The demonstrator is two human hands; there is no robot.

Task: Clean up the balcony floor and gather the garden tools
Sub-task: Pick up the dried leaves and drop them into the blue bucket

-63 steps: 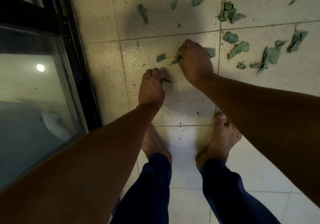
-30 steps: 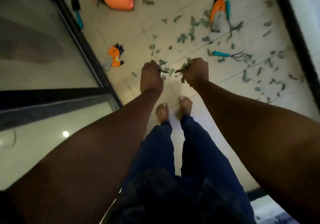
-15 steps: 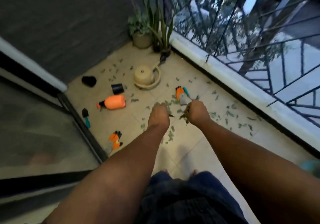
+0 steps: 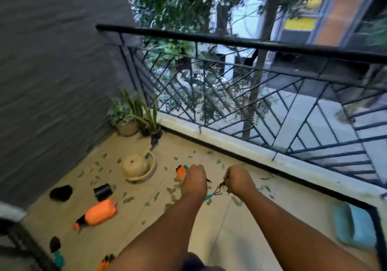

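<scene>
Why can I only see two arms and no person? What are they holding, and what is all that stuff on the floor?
The camera sits on the person's head and looks down, so you see only their own arms reaching forward. This is one picture, taken from up there. They stand on a balcony with a black railing. The left hand and the right hand are both curled round small bits of leaf. Lots of leaf scraps lie scattered on the tiled floor. Also lying there: an orange spray bottle on its side, a beige watering can, a small rake with a teal handle, and an overturned black pot. Potted plants stand in the corner.
</scene>
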